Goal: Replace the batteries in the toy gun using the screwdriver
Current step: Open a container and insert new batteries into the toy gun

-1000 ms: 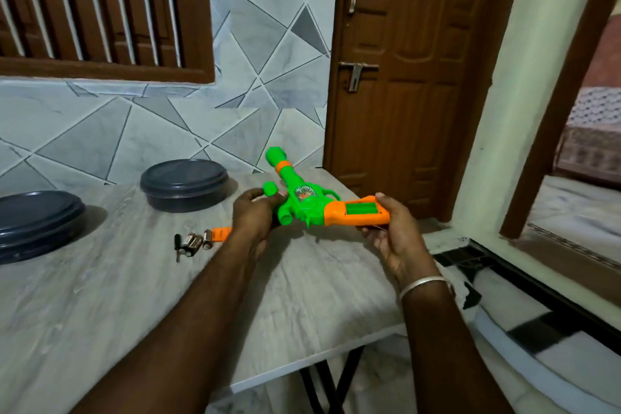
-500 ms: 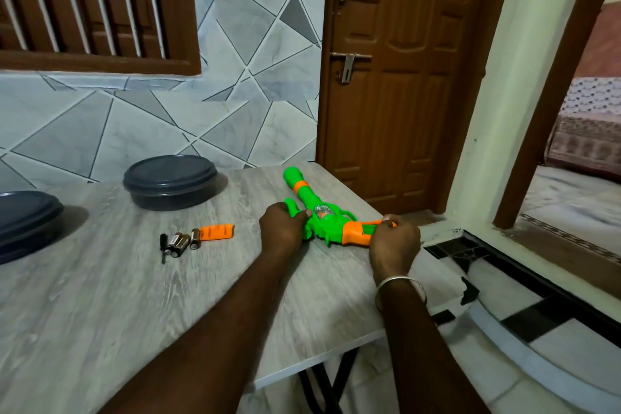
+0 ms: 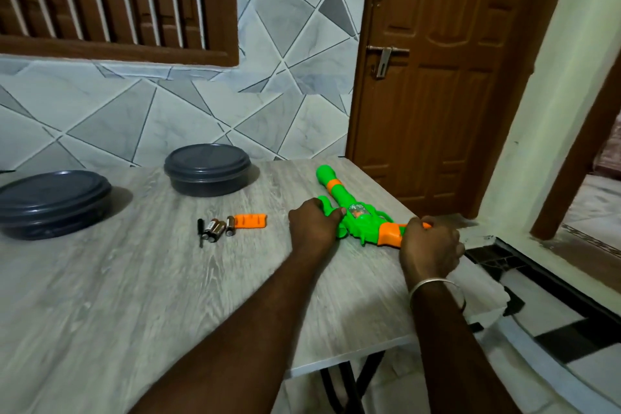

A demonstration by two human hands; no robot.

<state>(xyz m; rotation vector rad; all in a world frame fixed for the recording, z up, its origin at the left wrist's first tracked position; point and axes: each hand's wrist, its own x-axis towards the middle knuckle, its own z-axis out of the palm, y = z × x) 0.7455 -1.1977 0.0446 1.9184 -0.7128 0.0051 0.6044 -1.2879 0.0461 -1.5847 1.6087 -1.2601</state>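
From the head view, the glossy green-and-orange plastic toy gun lies flat on the grey wood-grain table near its right edge, barrel pointing away from me. My left hand curls closed around its green middle; my right hand wraps the orange grip. Left of it sit the ribbed orange battery cover, three cylindrical batteries and what looks like a thin black screwdriver. Two round dark lidded containers stand behind.

One toy gun, one orange battery cover, three batteries, one screwdriver and two lidded dark bowls on one worktop; two hands.
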